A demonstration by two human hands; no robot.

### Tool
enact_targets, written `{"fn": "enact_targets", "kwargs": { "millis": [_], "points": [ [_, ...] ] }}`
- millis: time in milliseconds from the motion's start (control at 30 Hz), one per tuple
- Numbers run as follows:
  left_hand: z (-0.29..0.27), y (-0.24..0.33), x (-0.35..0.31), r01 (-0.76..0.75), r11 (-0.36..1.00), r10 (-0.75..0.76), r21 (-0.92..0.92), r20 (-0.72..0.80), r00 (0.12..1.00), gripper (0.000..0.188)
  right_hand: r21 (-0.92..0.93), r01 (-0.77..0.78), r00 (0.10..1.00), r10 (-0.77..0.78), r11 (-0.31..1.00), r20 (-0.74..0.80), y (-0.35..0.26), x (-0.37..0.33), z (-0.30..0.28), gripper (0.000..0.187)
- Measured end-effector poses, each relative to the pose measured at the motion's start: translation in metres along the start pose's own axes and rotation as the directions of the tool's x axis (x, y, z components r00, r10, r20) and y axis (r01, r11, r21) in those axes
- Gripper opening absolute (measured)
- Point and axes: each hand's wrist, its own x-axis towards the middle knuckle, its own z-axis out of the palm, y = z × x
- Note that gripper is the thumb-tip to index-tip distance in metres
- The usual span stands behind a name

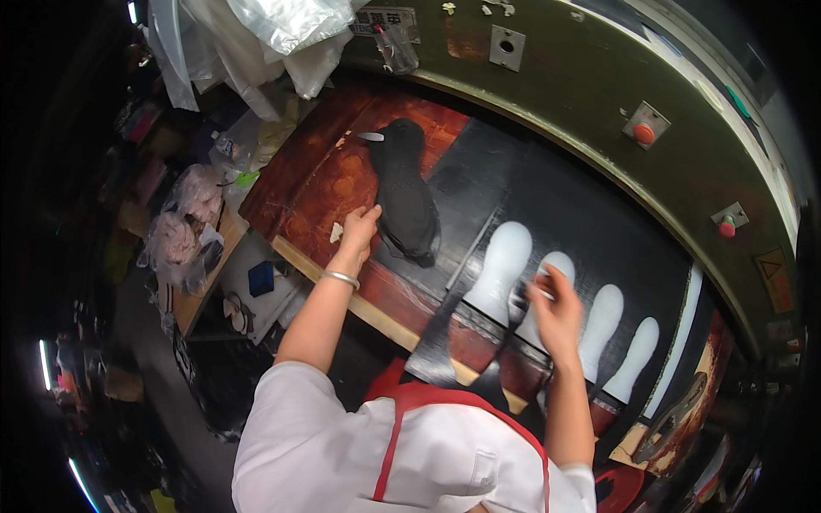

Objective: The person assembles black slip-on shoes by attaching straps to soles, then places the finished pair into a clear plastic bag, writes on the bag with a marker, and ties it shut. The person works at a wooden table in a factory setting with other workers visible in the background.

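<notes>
A black sole-shaped piece (pixel 406 201), perhaps several stacked layers, lies lengthwise on the reddish-brown board at left. My left hand (pixel 361 235) is at its left edge, fingers bent together against or very near it; whatever they may hold is hidden. Four white sole-shaped forms stand in a row on the black surface to the right: the largest form (pixel 499 272) comes first, the smallest form (pixel 634 359) last. Over the second form (pixel 556 261) hovers my right hand (pixel 558 315), slightly blurred, fingers apart and nothing visible in them. Contact with the form cannot be made out.
A green machine body (pixel 564 81) with red buttons (pixel 644 133) rises behind the work surface. Clear plastic bags (pixel 295 34) hang at upper left. Bagged items (pixel 175 239) and a blue box (pixel 262 278) sit left. A dark curved piece (pixel 676 419) lies far right.
</notes>
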Motion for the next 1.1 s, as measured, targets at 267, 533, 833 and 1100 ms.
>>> {"fn": "enact_targets", "kwargs": {
  "millis": [267,533,833,1100],
  "points": [
    [0.027,0.025,0.013,-0.016,0.998,0.036,-0.062,0.329,0.944,0.038,-0.412,-0.123,0.979,0.179,0.903,0.101,0.025,0.131,0.195,0.056],
    [0.052,0.04,-0.003,-0.48,0.811,0.438,0.334,0.198,0.877,0.039,-0.292,-0.219,0.97,0.241,0.931,0.039,0.033,0.121,0.208,0.047],
    [0.009,0.107,-0.038,-0.612,0.392,0.326,0.687,0.518,0.791,0.054,-0.005,-0.174,0.983,0.174,0.985,0.056,0.021,0.099,0.174,0.048],
    [-0.004,0.094,-0.026,-0.727,0.352,0.307,0.59,0.661,0.685,0.062,-0.634,0.36,0.921,-0.369,0.685,0.124,-0.028,0.093,0.181,0.073]
  ]
}}
